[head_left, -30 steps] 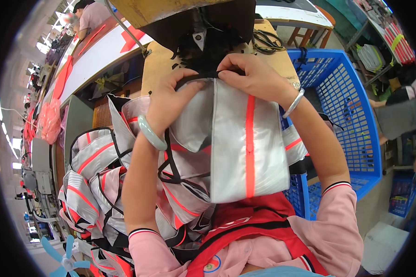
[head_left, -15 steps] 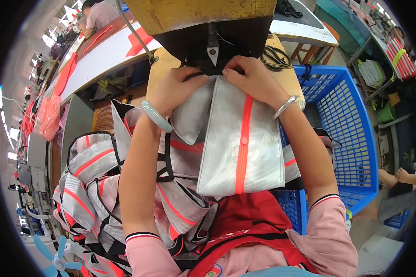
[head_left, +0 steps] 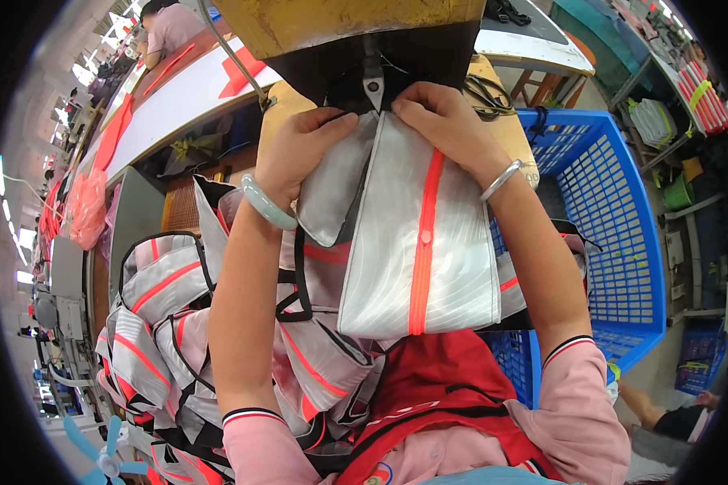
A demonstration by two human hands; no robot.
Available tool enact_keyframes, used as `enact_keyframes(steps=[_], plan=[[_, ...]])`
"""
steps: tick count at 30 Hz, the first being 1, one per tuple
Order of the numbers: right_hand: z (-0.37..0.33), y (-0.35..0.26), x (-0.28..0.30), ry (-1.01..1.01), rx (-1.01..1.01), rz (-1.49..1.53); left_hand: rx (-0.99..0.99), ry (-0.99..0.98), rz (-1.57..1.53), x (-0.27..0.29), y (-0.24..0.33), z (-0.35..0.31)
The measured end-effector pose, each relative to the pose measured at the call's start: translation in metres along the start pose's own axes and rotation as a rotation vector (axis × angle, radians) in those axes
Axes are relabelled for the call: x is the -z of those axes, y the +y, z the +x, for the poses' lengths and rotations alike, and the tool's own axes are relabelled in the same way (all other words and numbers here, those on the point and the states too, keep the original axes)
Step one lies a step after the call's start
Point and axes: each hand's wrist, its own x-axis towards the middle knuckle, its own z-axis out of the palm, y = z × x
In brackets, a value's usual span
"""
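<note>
A silvery grey fabric piece (head_left: 384, 275) with a bright orange-red stripe and dark edging hangs from both my hands below the machine's pointed metal part (head_left: 373, 85). My left hand (head_left: 303, 145) is closed, pinching the upper edge of its left flap between thumb and fingers. Next to the metal tip, my right hand (head_left: 449, 125) pinches the top edge of the wider striped panel. Between the hands the two layers spread apart, leaving a dark gap. The panel's lower end hangs over my red apron (head_left: 441, 372).
Similar grey pieces with orange stripes and black edging (head_left: 166, 283) pile up at left. At right stands a blue plastic basket (head_left: 615, 202). The machine's yellow-and-black housing (head_left: 364, 32) hangs over the wooden work surface (head_left: 505, 133), where black-handled scissors (head_left: 487, 95) lie. Another person (head_left: 170, 31) sits far left.
Both hands have shifted slightly farther forward, carrying the fabric's top edge closer to the metal tip. At the right edge, another person's limbs have changed position.
</note>
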Motion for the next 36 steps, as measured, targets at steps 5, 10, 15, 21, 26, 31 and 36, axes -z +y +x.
enact_keyframes(steps=[5,10,15,21,26,31,36], plan=[[-0.038,-0.015,0.036,-0.22,-0.044,-0.042,-0.083,-0.019,0.135,-0.001,-0.015,-0.029],[-0.086,-0.025,0.046,-0.556,0.038,-0.131,-0.166,-0.372,0.135,-0.046,-0.007,-0.068],[-0.118,-0.041,0.047,-0.616,-0.076,-0.04,-0.428,-0.069,0.286,-0.073,-0.014,-0.108],[-0.15,-0.043,0.074,-0.463,-0.265,-0.095,-0.128,-0.118,0.005,-0.081,-0.09,-0.146],[-0.175,-0.012,0.094,-0.405,-0.348,-0.081,-0.173,-0.198,0.28,-0.105,-0.081,-0.162],[-0.181,-0.064,0.085,-0.122,0.497,-0.784,-0.22,-0.312,0.471,-0.11,-0.068,-0.156],[-0.176,-0.051,0.049,-0.464,0.354,-0.698,-0.397,-0.297,0.539,-0.108,-0.059,-0.155]])
